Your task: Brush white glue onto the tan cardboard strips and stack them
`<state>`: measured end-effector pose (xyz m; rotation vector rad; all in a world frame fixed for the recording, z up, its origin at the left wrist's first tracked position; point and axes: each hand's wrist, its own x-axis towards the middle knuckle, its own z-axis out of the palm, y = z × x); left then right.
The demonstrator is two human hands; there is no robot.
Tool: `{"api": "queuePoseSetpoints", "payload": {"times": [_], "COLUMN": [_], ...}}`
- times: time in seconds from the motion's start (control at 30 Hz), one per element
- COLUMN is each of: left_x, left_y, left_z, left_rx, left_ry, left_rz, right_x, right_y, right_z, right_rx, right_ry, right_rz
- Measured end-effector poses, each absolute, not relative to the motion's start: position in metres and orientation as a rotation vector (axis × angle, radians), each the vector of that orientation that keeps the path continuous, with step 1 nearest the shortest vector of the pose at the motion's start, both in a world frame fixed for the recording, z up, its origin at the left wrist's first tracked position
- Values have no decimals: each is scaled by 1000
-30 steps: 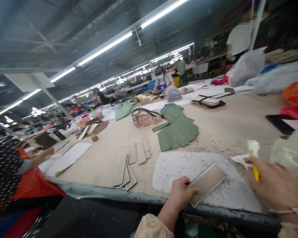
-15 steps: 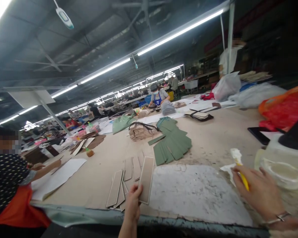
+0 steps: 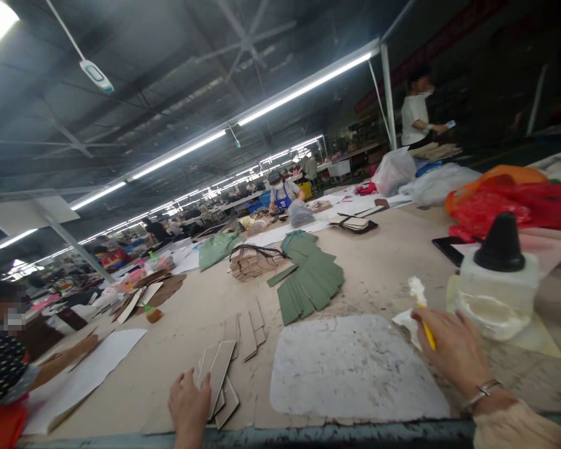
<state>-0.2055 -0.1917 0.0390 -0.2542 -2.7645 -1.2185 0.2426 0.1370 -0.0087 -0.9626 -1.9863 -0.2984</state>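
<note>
My left hand (image 3: 189,399) rests at the lower middle of the bench, fingers apart, by the left edge of a fanned pile of beige panels with pale borders (image 3: 222,377). Its thumb lies against the top panels; whether it pinches one is partly hidden. My right hand (image 3: 453,349) is closed around the yellow handle of a brush (image 3: 429,333). White paste clots the brush's upper end (image 3: 417,290), just above a white scrap (image 3: 407,321). Between my hands lies a stained pale sheet (image 3: 350,368). More narrow strips (image 3: 249,333) lie behind the pile.
Green pieces (image 3: 308,280) fan out beyond the sheet, next to a tied beige bundle (image 3: 252,262). A black-capped glue bottle (image 3: 498,293) stands at right, near red plastic bags (image 3: 533,202). A co-worker (image 3: 7,355) works at left over a white sheet (image 3: 98,374).
My left hand has moved left and down from the pale sheet to the pile, and the panel it held now lies with the others. My right hand still holds the brush. The view has shifted right.
</note>
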Motion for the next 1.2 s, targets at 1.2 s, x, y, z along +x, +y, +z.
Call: {"api": "queuePoseSetpoints", "payload": {"times": [1.2], "left_x": [127], "left_y": [148], "left_z": [23], "left_rx": [-2150], "left_ry": [-2573], "left_rz": [-1499], "right_x": [268], "right_y": [126], "right_z": [21], "right_rx": [-816], "right_ry": [-1712], "right_rz": [-53]}}
